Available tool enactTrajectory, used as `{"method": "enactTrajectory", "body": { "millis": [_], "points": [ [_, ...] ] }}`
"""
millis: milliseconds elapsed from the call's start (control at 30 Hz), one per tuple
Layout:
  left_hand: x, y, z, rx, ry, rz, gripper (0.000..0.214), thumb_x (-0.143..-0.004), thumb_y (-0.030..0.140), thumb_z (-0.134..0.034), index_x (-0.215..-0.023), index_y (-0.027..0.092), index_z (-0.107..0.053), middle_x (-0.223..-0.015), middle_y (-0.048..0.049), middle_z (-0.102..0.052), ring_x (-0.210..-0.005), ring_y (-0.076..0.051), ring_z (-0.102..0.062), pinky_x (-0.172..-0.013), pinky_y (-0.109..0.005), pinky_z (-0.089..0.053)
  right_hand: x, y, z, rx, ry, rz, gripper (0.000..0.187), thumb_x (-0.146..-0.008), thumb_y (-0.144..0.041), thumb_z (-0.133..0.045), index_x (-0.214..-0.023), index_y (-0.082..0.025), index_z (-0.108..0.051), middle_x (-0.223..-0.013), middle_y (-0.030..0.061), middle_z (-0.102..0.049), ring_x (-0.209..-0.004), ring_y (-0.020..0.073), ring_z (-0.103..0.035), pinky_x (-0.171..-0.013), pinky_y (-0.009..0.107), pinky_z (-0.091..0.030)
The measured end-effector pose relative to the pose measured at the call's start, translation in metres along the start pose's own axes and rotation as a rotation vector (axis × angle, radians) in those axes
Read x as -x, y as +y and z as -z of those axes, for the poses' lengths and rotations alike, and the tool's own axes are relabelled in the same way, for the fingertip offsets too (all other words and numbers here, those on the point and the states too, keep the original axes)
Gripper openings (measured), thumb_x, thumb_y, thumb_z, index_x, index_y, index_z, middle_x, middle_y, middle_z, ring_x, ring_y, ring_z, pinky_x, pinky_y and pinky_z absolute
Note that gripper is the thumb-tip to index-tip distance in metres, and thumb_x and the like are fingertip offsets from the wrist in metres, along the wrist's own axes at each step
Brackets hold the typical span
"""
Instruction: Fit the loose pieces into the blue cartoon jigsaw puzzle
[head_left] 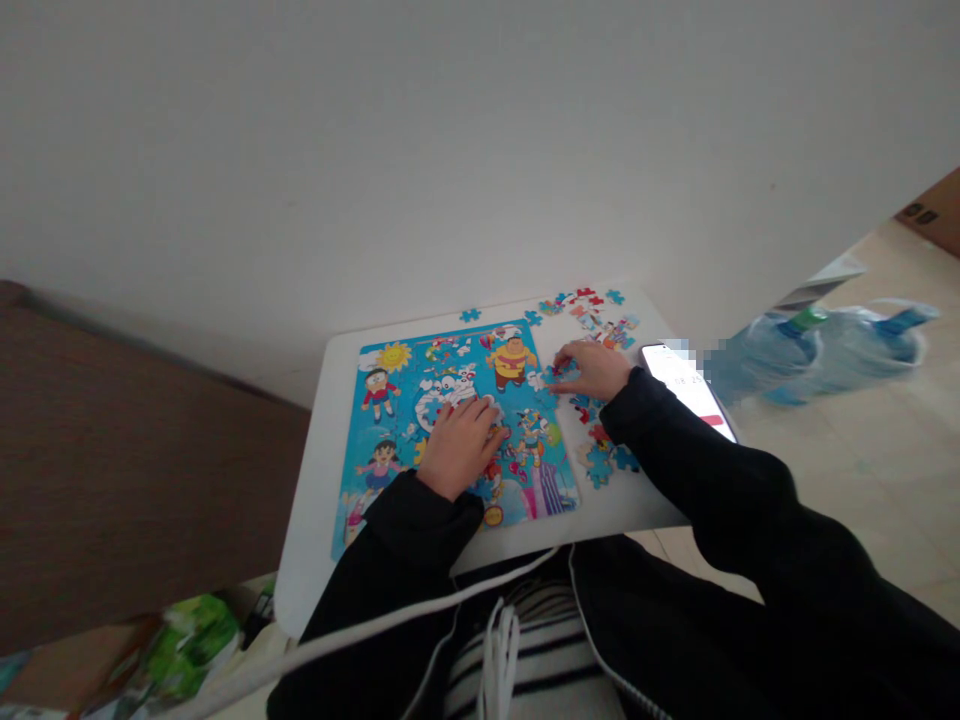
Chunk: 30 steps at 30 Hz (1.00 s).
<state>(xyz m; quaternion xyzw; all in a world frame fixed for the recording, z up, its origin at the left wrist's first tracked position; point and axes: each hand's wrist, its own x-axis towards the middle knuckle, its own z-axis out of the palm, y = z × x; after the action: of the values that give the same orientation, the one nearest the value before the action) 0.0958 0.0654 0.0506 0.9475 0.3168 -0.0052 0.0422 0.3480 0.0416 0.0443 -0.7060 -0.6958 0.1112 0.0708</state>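
Two hands on a jigsaw puzzle, center of frame | left hand: fingers spread flat, released, steadying placed pieces | right hand: fingertips on a blue piece at the puzzle's right edge, grip unclear | loose pieces right, upper right | white table | phone right

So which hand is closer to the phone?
Right. The right hand is just beside the phone; the left hand is farther away, on the puzzle.

Both black-sleeved arms reach forward, the left hand palm-down and curved, the right hand with fingers spread.
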Motion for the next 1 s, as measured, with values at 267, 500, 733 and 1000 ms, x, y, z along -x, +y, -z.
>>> {"method": "enactTrajectory", "body": {
  "millis": [267, 500, 733, 1000],
  "points": [
    [-0.004, 0.003, 0.006, -0.004, 0.006, -0.036, 0.027, -0.091, 0.035, -0.041, -0.089, 0.016, -0.059, -0.098, -0.0075, -0.062, -0.099, -0.022, -0.055, -0.090, -0.038, -0.039, 0.005, -0.026, 0.002, 0.020, 0.043, -0.130, 0.045, -0.069, -0.064, -0.054, -0.077, -0.021, -0.061, -0.075, 0.0035, -0.066, -0.069, 0.0178, -0.059, -0.052, 0.026, -0.033],
    [0.001, 0.005, 0.011, 0.011, 0.004, -0.036, 0.028, -0.091, 0.036, -0.040, -0.086, 0.017, -0.060, -0.097, -0.0068, -0.062, -0.097, -0.021, -0.055, -0.091, -0.037, -0.038, 0.000, -0.032, -0.004, -0.031, -0.032, -0.083, 0.040, -0.068, -0.059, -0.060, -0.077, -0.020, -0.060, -0.073, 0.0021, -0.067, -0.066, 0.0171, -0.060, -0.051, 0.026, -0.034],
    [-0.004, -0.003, 0.024, 0.002, -0.007, -0.001, 0.029, -0.091, 0.036, -0.041, -0.100, 0.016, -0.061, -0.102, -0.0075, -0.064, -0.101, -0.023, -0.055, -0.094, -0.040, -0.037, -0.033, -0.034, 0.014, -0.142, -0.015, 0.086, 0.039, -0.069, -0.032, -0.066, -0.104, -0.017, -0.057, -0.086, 0.0024, -0.069, -0.073, 0.0141, -0.063, -0.064, 0.023, -0.043],
    [-0.019, -0.029, 0.047, -0.040, 0.019, 0.059, 0.034, -0.091, 0.038, -0.040, -0.107, 0.014, -0.059, -0.112, -0.0087, -0.062, -0.108, -0.024, -0.053, -0.094, -0.038, -0.038, -0.109, -0.041, 0.007, -0.058, -0.072, 0.299, 0.041, -0.070, -0.031, -0.066, -0.109, -0.017, -0.063, -0.103, 0.0069, -0.067, -0.090, 0.0183, -0.061, -0.076, 0.026, -0.043]
  ]
}}
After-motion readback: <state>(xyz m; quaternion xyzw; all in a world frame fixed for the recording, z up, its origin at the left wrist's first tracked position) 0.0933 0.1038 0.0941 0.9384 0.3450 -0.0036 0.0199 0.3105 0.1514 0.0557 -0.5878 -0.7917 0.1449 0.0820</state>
